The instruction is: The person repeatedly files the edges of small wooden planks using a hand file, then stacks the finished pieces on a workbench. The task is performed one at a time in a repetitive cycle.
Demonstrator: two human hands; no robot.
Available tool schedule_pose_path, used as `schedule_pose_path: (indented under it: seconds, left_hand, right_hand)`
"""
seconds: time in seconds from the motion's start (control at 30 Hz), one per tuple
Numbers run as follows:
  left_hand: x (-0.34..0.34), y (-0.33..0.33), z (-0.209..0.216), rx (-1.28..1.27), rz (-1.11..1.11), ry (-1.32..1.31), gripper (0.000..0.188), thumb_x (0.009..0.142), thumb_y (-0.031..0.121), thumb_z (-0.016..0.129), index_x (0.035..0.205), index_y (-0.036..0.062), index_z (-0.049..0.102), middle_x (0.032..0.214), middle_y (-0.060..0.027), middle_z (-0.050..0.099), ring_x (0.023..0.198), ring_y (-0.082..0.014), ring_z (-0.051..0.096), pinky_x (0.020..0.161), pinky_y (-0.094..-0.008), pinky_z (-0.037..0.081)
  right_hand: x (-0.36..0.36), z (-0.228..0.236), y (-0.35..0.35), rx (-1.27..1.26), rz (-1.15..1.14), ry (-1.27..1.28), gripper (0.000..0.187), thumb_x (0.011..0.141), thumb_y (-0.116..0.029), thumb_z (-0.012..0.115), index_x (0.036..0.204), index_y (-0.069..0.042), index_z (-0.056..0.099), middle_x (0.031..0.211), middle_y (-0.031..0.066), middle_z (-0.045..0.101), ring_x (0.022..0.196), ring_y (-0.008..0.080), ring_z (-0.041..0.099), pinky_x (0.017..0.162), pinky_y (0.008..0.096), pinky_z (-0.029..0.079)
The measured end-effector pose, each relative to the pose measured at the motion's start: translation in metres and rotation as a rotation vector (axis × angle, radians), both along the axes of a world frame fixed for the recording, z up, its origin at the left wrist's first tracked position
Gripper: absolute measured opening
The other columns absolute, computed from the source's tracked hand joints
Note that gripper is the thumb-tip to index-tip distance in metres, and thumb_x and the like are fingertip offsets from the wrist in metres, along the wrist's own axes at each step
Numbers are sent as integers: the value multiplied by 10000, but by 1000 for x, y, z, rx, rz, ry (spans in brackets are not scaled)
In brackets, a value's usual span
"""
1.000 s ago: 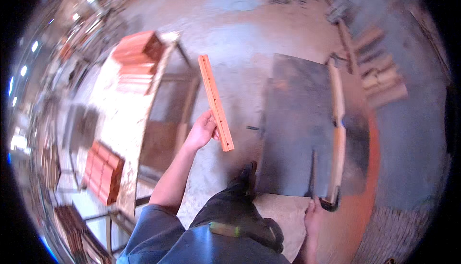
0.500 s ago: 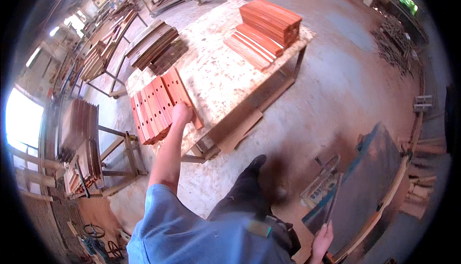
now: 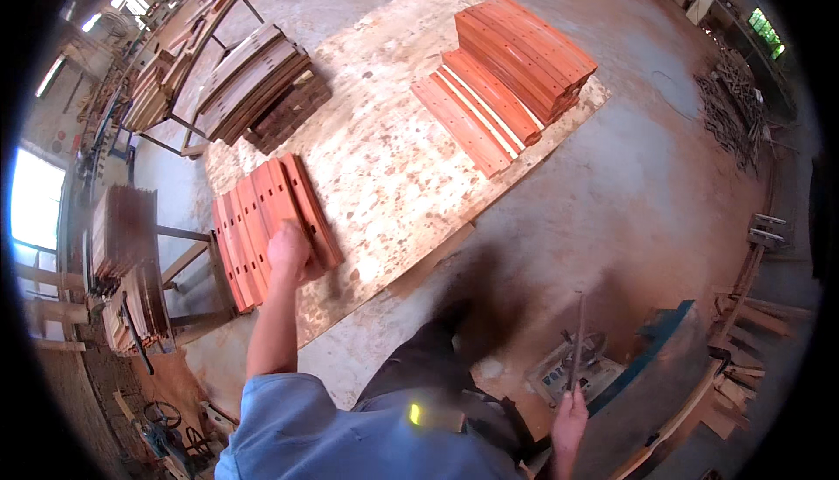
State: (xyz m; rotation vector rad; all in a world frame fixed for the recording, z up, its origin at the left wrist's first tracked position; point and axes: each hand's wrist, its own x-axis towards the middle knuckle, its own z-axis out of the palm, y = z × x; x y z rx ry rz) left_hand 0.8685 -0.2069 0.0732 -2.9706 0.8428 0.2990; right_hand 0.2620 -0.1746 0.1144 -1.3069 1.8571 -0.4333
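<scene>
Slats (image 3: 253, 231) lie near the left edge of the table (image 3: 376, 218) in the head view, left hand (image 3: 288, 251) on them, its hold unclear. Right hand (image 3: 570, 423) clasps a thin rod (image 3: 580, 331); a careless sideways push could tip them off.

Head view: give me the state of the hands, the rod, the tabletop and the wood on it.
Speckled tabletop: brightly lit, partly covered
Slotted red-brown slats: side by side on the tabletop, slots showing
Red-brown slat pile: stacked in steps, highest at right
Thin rod: held near one end, other end free
Left hand: at the slotted slats, grip unclear
Right hand: closed around the rod
</scene>
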Motion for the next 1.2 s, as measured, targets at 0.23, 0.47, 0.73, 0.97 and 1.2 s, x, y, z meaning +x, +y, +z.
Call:
schedule_pose_path:
  seconds: [0.23,0.47,0.73,0.97,1.2]
  left_hand:
    - [-5,-7,-7,-49,-8,-84,304,942,197,452,1162,13,552,932,-288,683,892,-455,672,774,-547,536]
    - [12,-35,0,184,-153,-126,252,969,281,507,1042,58,602,887,-211,704,805,-376,703,657,-485,557]
    - [-130,-310,-50,-614,-187,891,507,943,255,605,1338,-49,509,807,-106,650,590,-164,621,534,-301,509]
    - [-173,-456,-73,-452,-66,866,640,863,476,698,1085,-115,595,779,-201,684,554,-282,661,573,-389,528]
    - [-169,-470,-102,-506,-106,598,643,785,556,741,811,-82,669,740,-206,697,745,-308,712,731,-409,544]
  right_hand:
    - [3,-34,-18,31,-53,-35,376,999,-136,500,1335,20,563,794,31,553,637,98,483,588,262,431]
    - [7,-24,-36,211,-163,-12,418,975,-180,543,1346,13,551,720,102,576,624,198,542,649,346,473]
    - [27,11,-50,145,-84,149,378,966,-170,528,1307,-15,575,719,127,576,635,216,572,631,356,476]
    - [19,17,-7,268,-285,191,402,998,-216,498,1336,-7,555,894,158,590,826,227,594,733,355,481]
    - [13,1,14,314,-114,293,449,1042,-277,447,1410,-24,497,1107,230,678,1041,314,663,982,380,495]
